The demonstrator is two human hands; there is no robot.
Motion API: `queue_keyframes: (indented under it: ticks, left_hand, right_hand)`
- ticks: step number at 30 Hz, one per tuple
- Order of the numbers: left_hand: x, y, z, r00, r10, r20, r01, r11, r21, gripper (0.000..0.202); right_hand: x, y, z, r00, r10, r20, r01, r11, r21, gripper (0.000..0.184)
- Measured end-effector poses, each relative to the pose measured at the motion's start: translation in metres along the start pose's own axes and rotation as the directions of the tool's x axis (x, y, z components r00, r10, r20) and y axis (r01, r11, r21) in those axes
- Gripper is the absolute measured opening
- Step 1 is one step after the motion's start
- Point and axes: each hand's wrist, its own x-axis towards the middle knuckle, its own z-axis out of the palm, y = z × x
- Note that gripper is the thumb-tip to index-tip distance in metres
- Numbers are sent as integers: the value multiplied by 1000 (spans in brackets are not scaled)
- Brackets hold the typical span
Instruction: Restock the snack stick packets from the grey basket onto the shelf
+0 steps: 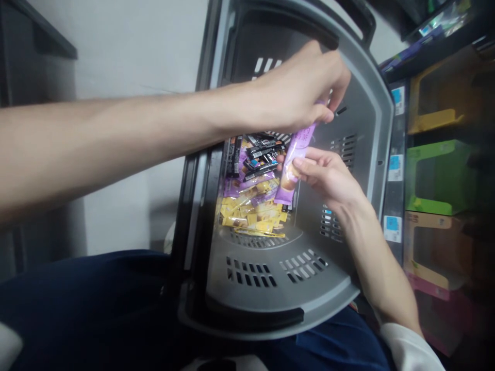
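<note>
A purple stick packet (pixel 303 138) with printing and a brownish picture near its lower end is held slanted over the basket. My left hand (pixel 317 85) is closed on its upper end, reaching across from the left. Lower down, my right hand (pixel 328 175) pinches the same packet between thumb and fingers. Beneath the hands, a grey basket (pixel 278 293) with slotted walls holds a heap of packets. Black packets (pixel 265 149) lie toward the far part of the heap, and yellow packets (pixel 247 208) lie nearer, with more purple ones among them.
On the right stands a shelf with blue-and-white labels (pixel 394 167) and coloured bins, among them a green bin (pixel 433 206) and a yellow bin (pixel 433 121). The basket's black handle (pixel 359 20) is at the top. Dark blue trousers (pixel 96 299) show below, and a pale wall (pixel 135 51) behind.
</note>
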Motion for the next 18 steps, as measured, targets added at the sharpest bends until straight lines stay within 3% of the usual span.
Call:
queue_keyframes:
  ticks: [6, 18]
  left_hand:
    - [3, -1, 4, 994, -51, -92, 51, 999, -8, 20]
    - [2, 0, 3, 995, -48, -87, 49, 999, 17, 27]
  right_hand:
    - [-1, 1, 0, 1000, -20, -24, 19, 999, -46, 32]
    - [1, 4, -3, 996, -67, -57, 64, 996, -60, 34]
